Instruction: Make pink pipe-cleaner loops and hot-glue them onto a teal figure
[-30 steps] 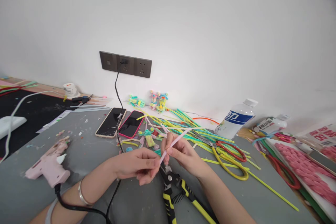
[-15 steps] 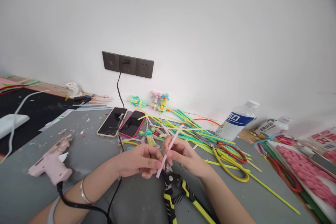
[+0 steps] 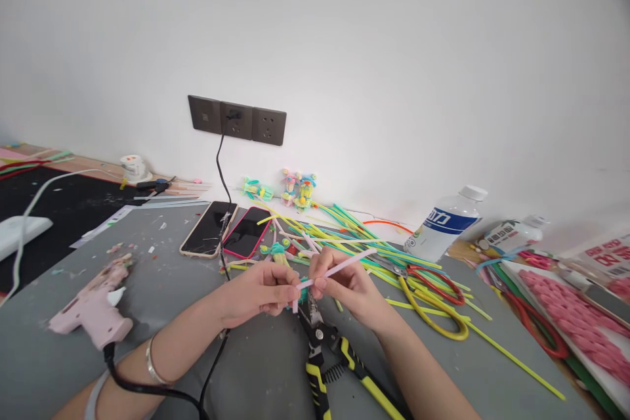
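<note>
A pale pink pipe cleaner (image 3: 350, 261) runs between my hands, its short left end bent downward. My left hand (image 3: 268, 290) pinches it close to that bend, thumb against the fingers. Gripping it further along is my right hand (image 3: 339, 285), and the long free end sticks out up and to the right. Just below my fingers, black-and-yellow pliers (image 3: 319, 341) lie on the grey table with handles spread. A small yellow-and-teal pipe cleaner figure (image 3: 278, 251) lies behind my hands, partly hidden.
A pink hot glue gun (image 3: 96, 315) with a black cable lies left. Two phones (image 3: 209, 230) rest behind. Yellow and teal pipe cleaners (image 3: 344, 230), scissors (image 3: 433, 302) and a bottle (image 3: 445, 223) are at right. Finished figures (image 3: 298, 190) stand against the wall, below a socket panel (image 3: 236, 120).
The pink pipe cleaner has swung from steeply upright to nearly level, pointing right. Its left end is now bent down. My hands have shifted slightly apart.
</note>
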`<state>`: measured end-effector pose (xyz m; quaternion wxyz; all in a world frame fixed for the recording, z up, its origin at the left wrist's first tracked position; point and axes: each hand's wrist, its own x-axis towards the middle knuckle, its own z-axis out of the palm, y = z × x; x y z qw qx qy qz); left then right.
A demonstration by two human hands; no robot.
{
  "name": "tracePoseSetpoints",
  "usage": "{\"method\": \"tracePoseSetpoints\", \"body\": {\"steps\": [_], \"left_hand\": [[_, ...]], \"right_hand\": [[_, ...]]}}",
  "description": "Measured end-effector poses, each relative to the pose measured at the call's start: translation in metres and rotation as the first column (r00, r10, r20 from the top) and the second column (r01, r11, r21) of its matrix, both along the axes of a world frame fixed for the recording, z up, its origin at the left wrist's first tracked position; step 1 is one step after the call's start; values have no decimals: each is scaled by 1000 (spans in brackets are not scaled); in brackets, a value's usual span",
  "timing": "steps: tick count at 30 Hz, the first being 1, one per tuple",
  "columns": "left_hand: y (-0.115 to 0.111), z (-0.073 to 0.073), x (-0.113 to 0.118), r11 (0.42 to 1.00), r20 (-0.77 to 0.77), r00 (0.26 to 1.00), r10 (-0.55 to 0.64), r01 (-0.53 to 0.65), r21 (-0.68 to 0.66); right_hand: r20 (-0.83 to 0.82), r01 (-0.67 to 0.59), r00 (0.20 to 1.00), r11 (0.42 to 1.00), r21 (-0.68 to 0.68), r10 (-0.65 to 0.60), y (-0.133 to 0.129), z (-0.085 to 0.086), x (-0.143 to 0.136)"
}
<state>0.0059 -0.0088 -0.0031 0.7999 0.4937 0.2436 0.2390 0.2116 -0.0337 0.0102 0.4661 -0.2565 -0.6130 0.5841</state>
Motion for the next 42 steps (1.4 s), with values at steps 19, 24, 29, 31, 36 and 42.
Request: {"method": "tracePoseSetpoints", "body": {"steps": [19, 24, 29, 31, 36, 42], "left_hand": [[-6, -3, 15, 906, 46, 905, 423, -422, -20], [-5, -2, 16, 915, 73, 912, 403, -399, -64], [-5, -2, 16, 943, 76, 942, 328, -321, -92], [-4, -3, 15, 952, 68, 950, 305, -301, -62], [-3, -6, 13, 954, 45, 953, 300, -301, 7], [-4, -6, 12, 945, 32, 948, 316, -318, 81]], "right_hand": [[184, 138, 953, 888, 439, -239, 3, -9, -7], [185, 163, 942, 865, 474, -279, 3, -12, -9], [164, 192, 949, 906, 378, -269, 3, -10, -8], [159, 197, 953, 927, 320, -258, 2, -11, -7], [151, 175, 966, 959, 224, -212, 1, -15, -3], [130, 161, 974, 970, 183, -186, 2, -14, -4]]}}
